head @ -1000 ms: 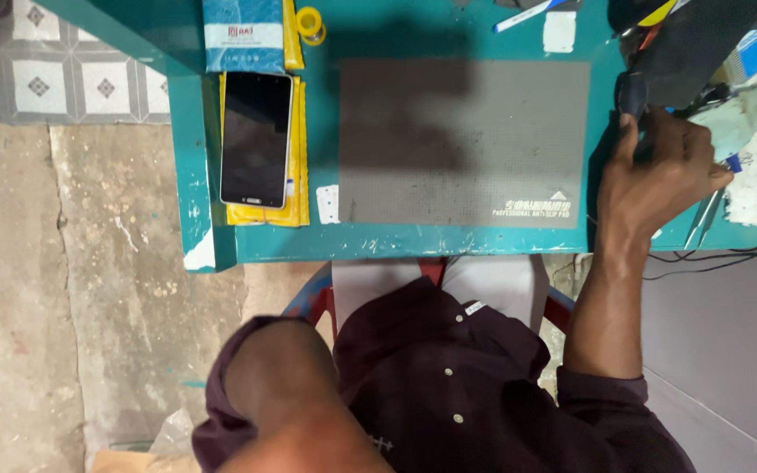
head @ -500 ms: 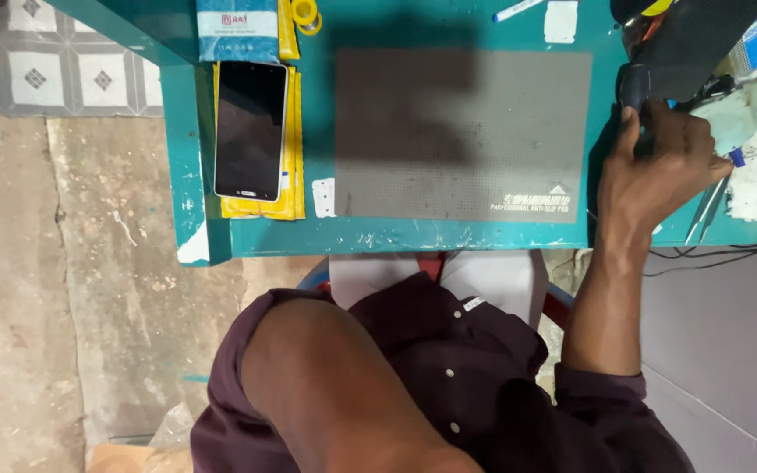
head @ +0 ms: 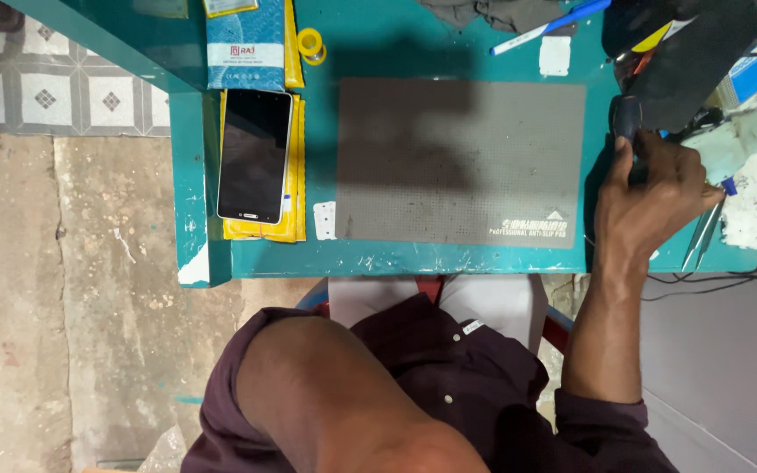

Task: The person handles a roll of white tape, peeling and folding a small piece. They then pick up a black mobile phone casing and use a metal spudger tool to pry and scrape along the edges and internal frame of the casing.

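Fingers of your right hand (head: 659, 197) are curled around a small dark tool (head: 628, 118) at the right edge of the teal table (head: 413, 258), the thumb lying along its barrel; half a second ago the same hand sat in nearly the same spot, so the grip has only tightened and settled, and the tool's rounded end now pokes clear above your knuckles, just off the right side of the grey mat (head: 462, 162). Your left hand is out of sight: only the upper arm and elbow (head: 335, 403) show, and they have swung further across the lower frame than a second ago, so whether those fingers are spread or closed cannot be told. The mat itself carries nothing. A black phone (head: 254, 156) lies face up on yellow packets (head: 295, 166) near the table's left corner, well apart from your working hand. Crowding you on the right are a large black object (head: 703, 52), tweezers (head: 703, 236) just beside your wrist, trailing cables (head: 729, 280), and a blue-and-white pen (head: 549, 26) above the mat.
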